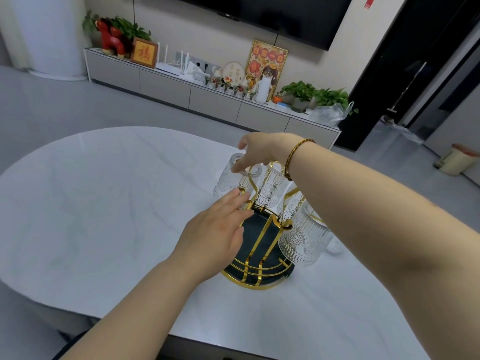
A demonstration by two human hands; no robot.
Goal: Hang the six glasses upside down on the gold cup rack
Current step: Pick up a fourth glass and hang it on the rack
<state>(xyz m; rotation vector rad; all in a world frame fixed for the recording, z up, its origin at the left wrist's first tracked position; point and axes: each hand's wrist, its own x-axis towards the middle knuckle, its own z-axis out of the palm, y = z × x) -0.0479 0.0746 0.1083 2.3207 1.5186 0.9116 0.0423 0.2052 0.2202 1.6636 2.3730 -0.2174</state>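
- Gripping an upturned glass [228, 178] by its base from above with the right hand [262, 149], fingers curled around it.
- Reaching the left hand [215, 229] flat and open, holding nothing, fingertips touching the gold rack [259, 245] just below that glass.
- Hanging further glasses just right of both hands.

rack [262, 245]: shiny gold metal, dark glossy base
glasses [302, 241]: clear embossed glass, ribbed
desk [104, 203]: smooth white marble-look, faint sheen
bracelet [294, 153]: braided cord
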